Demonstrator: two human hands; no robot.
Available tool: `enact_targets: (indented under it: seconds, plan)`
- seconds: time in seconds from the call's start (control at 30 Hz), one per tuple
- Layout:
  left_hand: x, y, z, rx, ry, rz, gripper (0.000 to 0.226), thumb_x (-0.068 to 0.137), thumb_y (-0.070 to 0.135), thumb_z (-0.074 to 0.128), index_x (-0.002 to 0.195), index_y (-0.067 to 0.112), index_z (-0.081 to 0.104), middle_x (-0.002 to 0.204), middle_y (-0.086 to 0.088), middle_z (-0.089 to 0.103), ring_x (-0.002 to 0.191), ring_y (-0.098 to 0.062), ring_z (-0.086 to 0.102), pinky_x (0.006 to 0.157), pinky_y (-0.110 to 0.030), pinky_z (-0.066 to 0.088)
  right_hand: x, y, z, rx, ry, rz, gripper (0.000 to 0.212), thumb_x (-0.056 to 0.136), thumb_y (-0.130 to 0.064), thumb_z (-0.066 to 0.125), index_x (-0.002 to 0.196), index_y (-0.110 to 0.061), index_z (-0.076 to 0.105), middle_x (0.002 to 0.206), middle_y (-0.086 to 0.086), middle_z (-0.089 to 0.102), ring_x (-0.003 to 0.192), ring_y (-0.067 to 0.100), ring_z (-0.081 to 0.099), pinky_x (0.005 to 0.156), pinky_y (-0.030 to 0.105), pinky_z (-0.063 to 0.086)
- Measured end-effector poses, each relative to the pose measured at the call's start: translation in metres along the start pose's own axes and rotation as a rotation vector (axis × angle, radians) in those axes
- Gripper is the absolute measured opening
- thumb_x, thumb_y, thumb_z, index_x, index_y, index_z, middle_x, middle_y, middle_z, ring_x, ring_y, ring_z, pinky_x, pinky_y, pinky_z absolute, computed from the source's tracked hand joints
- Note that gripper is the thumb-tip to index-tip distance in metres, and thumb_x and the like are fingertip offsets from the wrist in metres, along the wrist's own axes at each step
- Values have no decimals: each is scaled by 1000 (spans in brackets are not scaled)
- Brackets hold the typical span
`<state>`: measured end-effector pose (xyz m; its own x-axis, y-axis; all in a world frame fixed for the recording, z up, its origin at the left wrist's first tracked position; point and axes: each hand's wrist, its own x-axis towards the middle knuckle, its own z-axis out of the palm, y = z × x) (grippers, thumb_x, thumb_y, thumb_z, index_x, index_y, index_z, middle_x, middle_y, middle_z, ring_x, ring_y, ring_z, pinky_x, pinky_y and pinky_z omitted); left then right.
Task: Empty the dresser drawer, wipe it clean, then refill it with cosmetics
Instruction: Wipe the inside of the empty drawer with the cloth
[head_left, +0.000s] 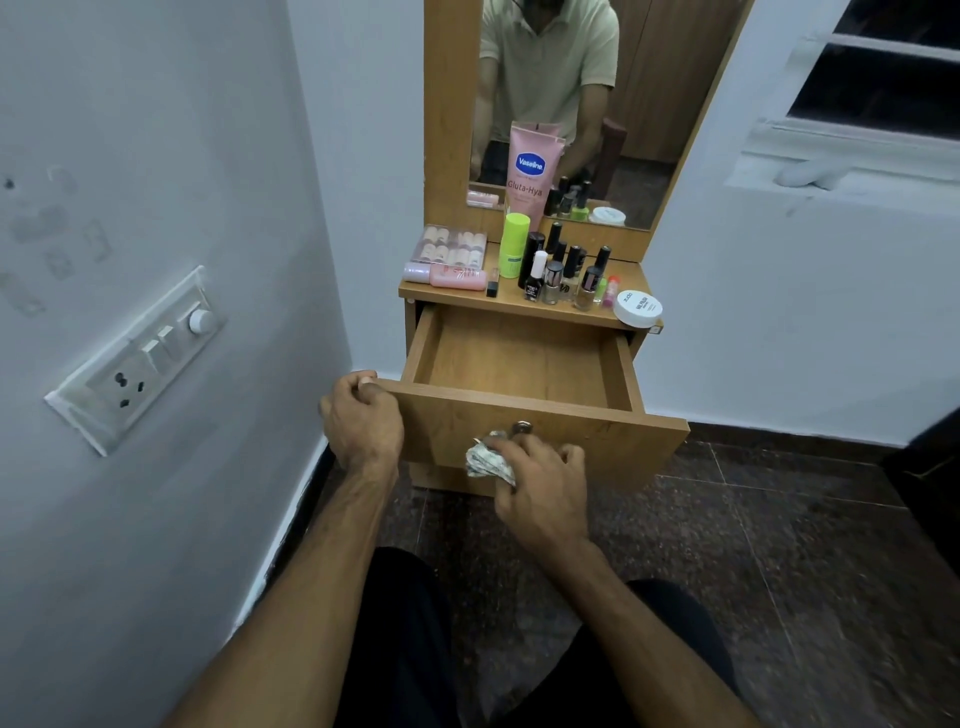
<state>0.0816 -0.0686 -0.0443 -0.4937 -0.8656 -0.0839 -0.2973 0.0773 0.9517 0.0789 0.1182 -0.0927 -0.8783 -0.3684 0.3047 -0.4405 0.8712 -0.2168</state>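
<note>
The wooden dresser drawer (613, 431) is pulled open and nothing lies inside it. My left hand (361, 421) grips the left corner of its front panel. My right hand (535, 480) presses a crumpled whitish cloth (485, 460) against the drawer front, just below the metal keyhole (522, 428). On the dresser top (457, 297) stand the cosmetics: a pink Vaseline tube (530, 171), a green bottle (513, 244), several dark nail polish bottles (558, 270), a nail palette box (449, 245), a pink bottle lying flat (457, 276) and a white jar (638, 307).
A mirror (639, 104) rises behind the dresser top and reflects a person in a light green shirt. A wall with a switch panel (137, 358) is close on the left. Dark tiled floor (779, 545) stretches to the right. A window (872, 93) is at the upper right.
</note>
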Motion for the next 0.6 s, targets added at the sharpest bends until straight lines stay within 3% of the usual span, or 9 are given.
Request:
enact_targets:
  seconds: [0.1,0.23,0.4,0.5,0.6]
  plan:
    - [1,2,-1,18,-4,-1,30,103,21,41,122,16,64,130,-6,51,100,-16,49,83,-26,35,-1,19,-10,-140,-20,-9,49,80,-33,67,129,-36,65,110,-5,69,98,18,56,84,38,36]
    - [-1,1,-2,7,-19,14,30,105,23,40,122,16,63,123,-2,49,98,-13,44,84,-27,35,-8,37,-23,-104,-33,83,49,87,-30,65,135,-34,62,115,-2,66,102,20,52,81,35,36]
    - [0,2,1,2,-23,-9,30,105,23,37,118,18,64,114,4,40,100,-17,48,83,-29,36,6,2,-23,-142,-112,4,44,90,-32,56,134,-31,60,122,-5,67,111,20,53,92,36,37]
    - [1,-1,2,18,-19,4,30,105,23,37,118,18,63,115,3,42,100,-17,48,82,-30,37,14,-11,-23,-124,-144,9,40,89,-28,54,127,-28,63,118,-3,69,111,21,54,93,37,39]
    - [4,-2,2,26,-14,8,30,106,25,38,119,17,63,116,3,44,99,-17,49,82,-31,38,12,-3,-30,-115,-181,-24,45,89,-27,53,133,-30,60,121,-5,69,111,21,55,92,37,38]
